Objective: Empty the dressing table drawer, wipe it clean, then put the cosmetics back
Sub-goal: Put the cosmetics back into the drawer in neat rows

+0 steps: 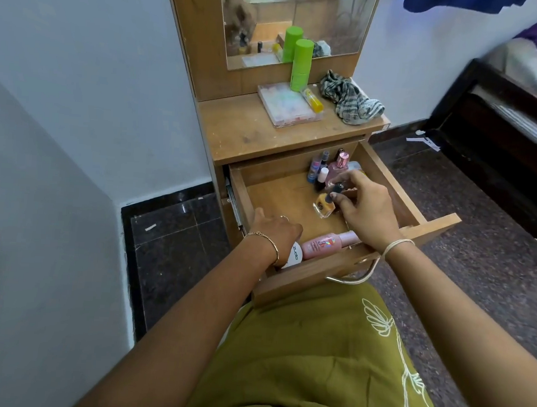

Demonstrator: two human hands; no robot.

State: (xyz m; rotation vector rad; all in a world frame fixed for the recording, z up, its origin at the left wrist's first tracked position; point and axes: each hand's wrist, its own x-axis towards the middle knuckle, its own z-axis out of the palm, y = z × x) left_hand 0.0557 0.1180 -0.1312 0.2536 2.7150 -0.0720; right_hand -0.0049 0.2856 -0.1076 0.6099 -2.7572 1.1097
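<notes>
Amber nail polish bottle [323, 204] stands upright in the open wooden drawer [398, 193], cap up, the right hand [367, 207] closing its grip on the dark cap with its fingertips. Behind it in the drawer's far corner cluster small upright bottles [326, 169]; nearer the drawer front a pink bottle [328, 244] lies on its side, long axis along the front, beside a white container [293, 256] under the left hand [274, 232], whose grip I cannot tell. Above the drawer, the desk [250, 132] carries a green canister [301, 65], clear case [288, 104], yellow tube [313, 99] and striped cloth [350, 99].
</notes>
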